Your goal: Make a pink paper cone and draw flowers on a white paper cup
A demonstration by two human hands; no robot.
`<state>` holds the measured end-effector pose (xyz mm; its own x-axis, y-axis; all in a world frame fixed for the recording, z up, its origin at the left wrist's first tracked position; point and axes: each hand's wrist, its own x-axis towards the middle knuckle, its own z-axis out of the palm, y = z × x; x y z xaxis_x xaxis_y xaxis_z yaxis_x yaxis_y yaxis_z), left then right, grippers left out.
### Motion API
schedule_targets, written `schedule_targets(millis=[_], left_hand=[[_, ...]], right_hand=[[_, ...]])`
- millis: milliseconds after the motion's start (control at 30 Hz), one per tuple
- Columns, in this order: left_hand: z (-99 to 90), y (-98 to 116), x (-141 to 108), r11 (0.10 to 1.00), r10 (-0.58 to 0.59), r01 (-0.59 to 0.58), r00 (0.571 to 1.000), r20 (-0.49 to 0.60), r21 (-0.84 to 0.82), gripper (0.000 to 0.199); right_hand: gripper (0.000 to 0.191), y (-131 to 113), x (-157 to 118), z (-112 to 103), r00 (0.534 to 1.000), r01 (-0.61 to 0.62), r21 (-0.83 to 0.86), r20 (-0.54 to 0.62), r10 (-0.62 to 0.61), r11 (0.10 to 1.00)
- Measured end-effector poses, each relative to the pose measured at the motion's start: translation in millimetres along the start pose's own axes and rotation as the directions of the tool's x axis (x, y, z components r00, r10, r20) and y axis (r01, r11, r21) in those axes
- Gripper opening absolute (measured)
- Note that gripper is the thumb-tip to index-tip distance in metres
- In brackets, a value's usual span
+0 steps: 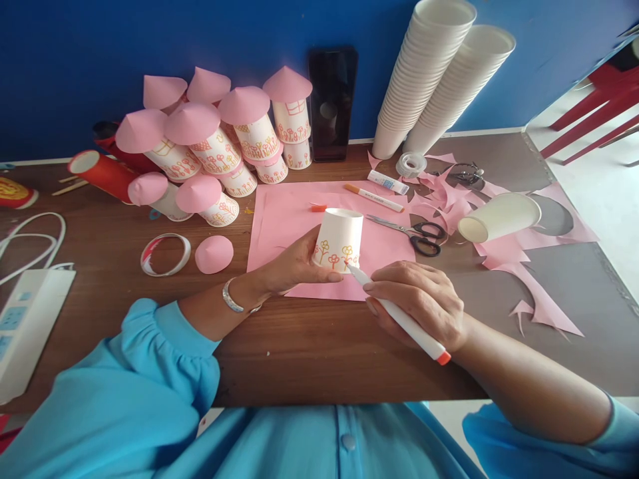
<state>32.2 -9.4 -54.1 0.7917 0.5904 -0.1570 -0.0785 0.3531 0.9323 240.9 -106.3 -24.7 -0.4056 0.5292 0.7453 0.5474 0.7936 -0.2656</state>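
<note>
My left hand (294,266) is closed around the lower part of a white paper cup (344,229), which is turned upside down over pink paper. Orange and red flowers are drawn in a band near its wide rim. In my right hand (424,303) is a white marker (407,326) with an orange-red end; its tip meets the cup beside a flower. Behind the cup lie a red marker cap (318,208) and an orange marker (374,198). Black-handled scissors (417,231) rest to its right on the pink paper sheet (284,206).
Cup towers with pink cone roofs (244,106) stand at the back left, near a dark phone (332,103). Tall cup stacks (424,73) lean at the back right. Pink scraps (544,299) and a lying cup (499,216) are to the right. A power strip (37,326) sits far left.
</note>
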Motion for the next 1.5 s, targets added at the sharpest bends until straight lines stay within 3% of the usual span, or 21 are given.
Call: schedule_targets(millis=[500, 633, 767, 867, 933, 1167, 1367, 1500], left_hand=[[-1.8, 0, 0, 1.0, 0.01, -0.01, 1.0, -0.006, -0.004, 0.063], [-4.1, -5, 0, 0.997, -0.004, 0.004, 1.0, -0.004, -0.082, 0.065], [-5.2, -6, -1, 0.985, 0.027, -0.028, 1.0, -0.011, -0.17, 0.069], [-4.3, -3, -3, 0.979, 0.047, -0.044, 0.999, 0.014, -0.199, 0.064], [-4.0, -1, -4, 0.976, 0.044, -0.03, 0.997, 0.06, -0.216, 0.062], [-3.5, -1, -5, 0.974, 0.032, 0.011, 0.982, 0.187, -0.225, 0.06], [-1.2, -3, -3, 0.99, 0.126, -0.125, 0.992, 0.001, -0.062, 0.078], [-1.9, -9, -2, 0.978, 0.205, -0.202, 0.977, -0.061, 0.053, 0.076]], right_hand=[[0.025, 0, 0, -1, 1.0, -0.004, 0.006, -0.008, 0.004, 1.0], [0.026, 3, -8, -1, 0.992, -0.102, -0.015, -0.077, 0.1, 0.995], [0.037, 16, -14, 6, 0.939, -0.295, 0.081, -0.16, 0.304, 0.952], [0.072, 27, -14, 12, 0.928, -0.344, 0.19, -0.081, 0.364, 0.92], [0.084, 31, -14, 15, 0.93, -0.35, 0.225, -0.031, 0.366, 0.909], [0.082, 32, -15, 18, 0.942, -0.33, 0.201, 0.007, 0.336, 0.922], [0.078, 32, -13, 16, 0.967, -0.252, -0.03, -0.04, 0.251, 0.967], [0.078, 31, -13, 15, 0.969, -0.247, -0.152, -0.023, 0.246, 0.957]])
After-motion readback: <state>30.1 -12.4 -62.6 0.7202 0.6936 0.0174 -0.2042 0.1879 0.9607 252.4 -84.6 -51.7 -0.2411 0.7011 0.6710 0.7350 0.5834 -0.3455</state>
